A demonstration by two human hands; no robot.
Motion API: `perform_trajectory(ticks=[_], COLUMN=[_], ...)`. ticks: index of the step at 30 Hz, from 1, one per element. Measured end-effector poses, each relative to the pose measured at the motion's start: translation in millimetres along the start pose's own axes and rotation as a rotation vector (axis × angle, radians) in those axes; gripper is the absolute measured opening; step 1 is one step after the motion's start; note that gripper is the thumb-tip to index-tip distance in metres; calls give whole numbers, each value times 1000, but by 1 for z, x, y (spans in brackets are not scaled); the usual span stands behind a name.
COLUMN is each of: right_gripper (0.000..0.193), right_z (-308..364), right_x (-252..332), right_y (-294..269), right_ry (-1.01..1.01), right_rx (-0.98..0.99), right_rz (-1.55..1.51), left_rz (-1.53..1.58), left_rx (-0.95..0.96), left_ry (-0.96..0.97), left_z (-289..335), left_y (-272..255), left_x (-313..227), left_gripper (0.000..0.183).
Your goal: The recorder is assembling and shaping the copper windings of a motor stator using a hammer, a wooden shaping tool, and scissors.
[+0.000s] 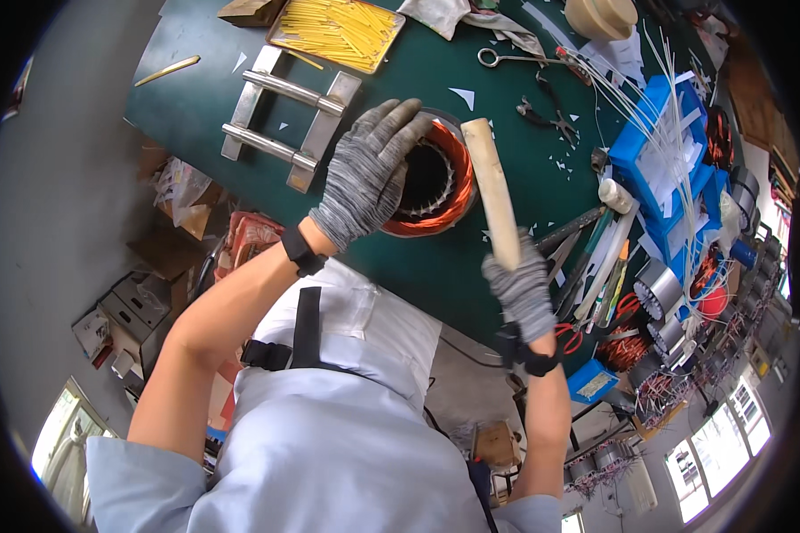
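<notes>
Right hand [522, 289], gloved, grip closed round lower end of pale wooden stick [492, 190]; stick upright, upper end beside right rim of stator. Left hand [367, 171], gloved, fingers spread and laid flat on left rim of motor stator [443, 182], not clasped round it. Stator with orange copper winding, resting on green worktop [196, 98], centre, between both hands. Metal frame with two bars [286, 115] left of stator. Tray of yellow strips [338, 31] at far edge. Blue bins [653, 147] right; pliers [549, 114] near.
</notes>
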State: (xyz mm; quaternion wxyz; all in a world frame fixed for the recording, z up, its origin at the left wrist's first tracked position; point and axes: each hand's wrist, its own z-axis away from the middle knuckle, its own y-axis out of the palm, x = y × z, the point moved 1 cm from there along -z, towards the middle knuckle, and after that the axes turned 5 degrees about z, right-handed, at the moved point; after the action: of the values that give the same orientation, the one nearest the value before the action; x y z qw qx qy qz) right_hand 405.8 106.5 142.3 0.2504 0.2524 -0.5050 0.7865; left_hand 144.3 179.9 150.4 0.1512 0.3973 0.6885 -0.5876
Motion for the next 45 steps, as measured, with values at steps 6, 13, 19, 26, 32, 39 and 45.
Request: perform_trajectory(ticks=[6, 13, 19, 26, 32, 39, 45], right_gripper=[30, 36, 32, 38, 17, 20, 36], right_z=[14, -1, -10, 14, 13, 7, 13], right_x=[20, -24, -10, 10, -12, -4, -9], right_y=[21, -37, -24, 18, -16, -41, 11], right_ry=[450, 511, -200, 220, 405, 352, 88], right_rx=[-122, -263, -90, -3, -315, -144, -65], right_rz=[-558, -499, 225, -146, -536, -340, -43], left_rz=[115, -160, -54, -86, -109, 41, -157], left_rx=[128, -110, 83, 188, -76, 112, 198], left_ry=[157, -233, 59, 308, -120, 101, 269], left_z=[-29, 1, -14, -38, -8, -18, -34], left_y=[-6, 7, 4, 3, 17, 8, 5], left_x=[11, -26, -6, 5, -25, -7, 6], left_gripper=[50, 54, 57, 54, 56, 55, 56])
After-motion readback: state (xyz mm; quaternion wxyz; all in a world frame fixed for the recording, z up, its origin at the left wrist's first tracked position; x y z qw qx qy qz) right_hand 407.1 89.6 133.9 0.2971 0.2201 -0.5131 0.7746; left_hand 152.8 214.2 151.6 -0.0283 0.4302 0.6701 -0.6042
